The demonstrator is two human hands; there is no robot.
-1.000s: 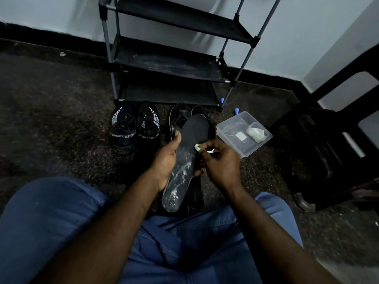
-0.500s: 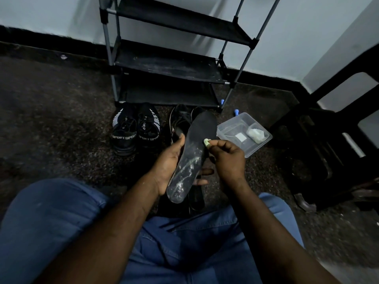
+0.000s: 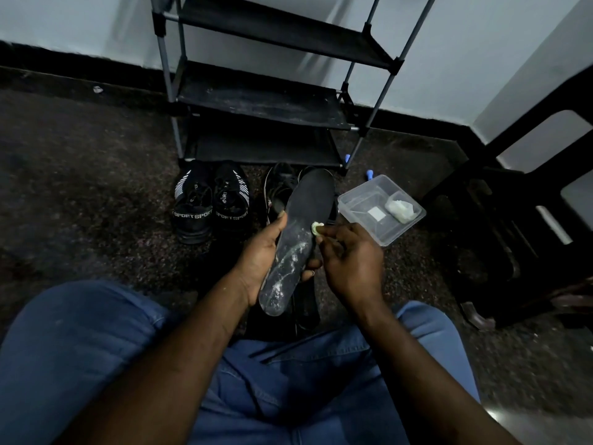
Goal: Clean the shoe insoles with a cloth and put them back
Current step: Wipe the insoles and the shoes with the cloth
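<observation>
Head view looks down over a seated person's blue jeans (image 3: 80,348) to both hands, held between the knees. The left hand (image 3: 260,258) grips a dark insole (image 3: 298,239) from its left side: the thumb lies up along the left edge and the fingers curl underneath, their tips showing at the right edge. The insole points away from the person, heel end nearest the lap. Its heel half is streaked with whitish smears and its toe half is plain black. The right hand (image 3: 351,261) sits just right of the insole, its fingers bunched, pinching a small pale cloth (image 3: 316,228) between thumb and fingertips. The cloth touches the insole's right edge about halfway along. Just beyond the right hand's knuckles, on the floor, stands a clear plastic container (image 3: 362,207) that holds a pale crumpled wad (image 3: 399,210) and a small white square (image 3: 376,214). Beyond the left hand, a pair of black sport shoes (image 3: 210,207) with white stripes stands side by side. A second dark pair (image 3: 279,187) sits behind the insole's toe, partly hidden by it. Below the two hands lies something dark and flat that is too dim to identify. Farther off, past both pairs of shoes, a black shoe rack (image 3: 263,104) stands against the pale wall. Dark furniture (image 3: 513,220) stands well to the right of the right hand.
</observation>
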